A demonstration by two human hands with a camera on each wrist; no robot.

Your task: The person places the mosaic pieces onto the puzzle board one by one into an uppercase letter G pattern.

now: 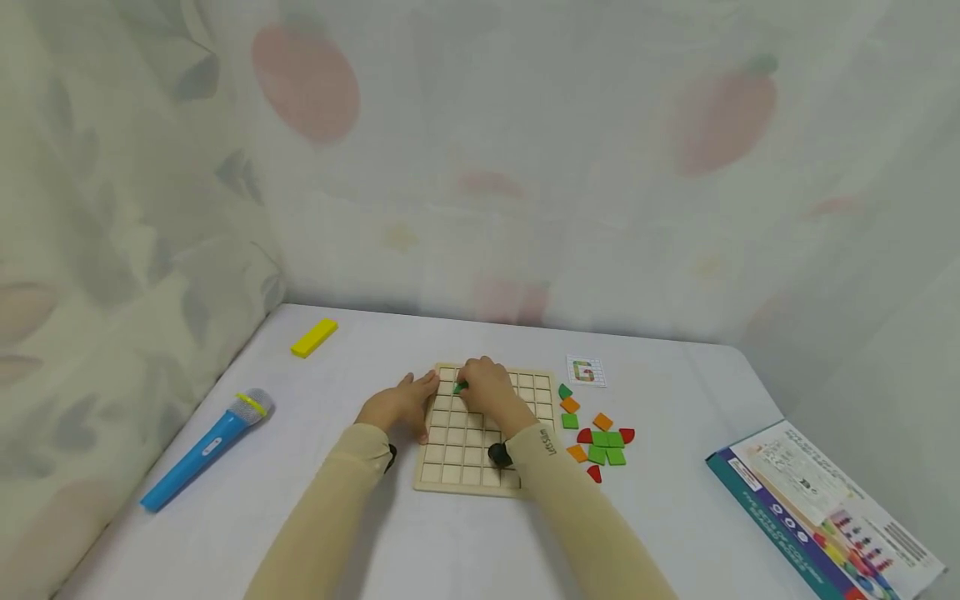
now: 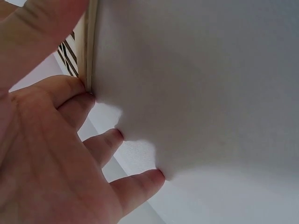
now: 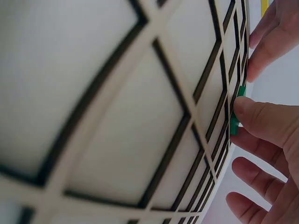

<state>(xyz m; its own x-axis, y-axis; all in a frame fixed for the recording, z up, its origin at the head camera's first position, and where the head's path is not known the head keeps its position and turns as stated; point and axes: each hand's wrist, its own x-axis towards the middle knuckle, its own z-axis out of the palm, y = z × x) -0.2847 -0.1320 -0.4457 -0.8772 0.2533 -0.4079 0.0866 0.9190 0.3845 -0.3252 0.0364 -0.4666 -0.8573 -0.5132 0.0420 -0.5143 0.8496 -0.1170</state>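
A wooden grid board (image 1: 453,454) lies on the white table. My right hand (image 1: 491,387) is over its upper left part and pinches a small green tile (image 3: 234,125) between thumb and index finger, low against the grid squares. My left hand (image 1: 405,404) rests at the board's left edge. In the left wrist view, the thumb and nearest fingers touch the board's rim (image 2: 88,51), while the other fingertips (image 2: 156,177) press on the table with fingers spread. Part of the green tile is hidden by the right fingers.
Loose green, orange and red tiles (image 1: 606,439) lie right of the board, below a small pattern card (image 1: 587,371) showing a G. A blue toy microphone (image 1: 206,450) and yellow block (image 1: 314,338) lie left. A cardboard box (image 1: 825,508) stands at the right.
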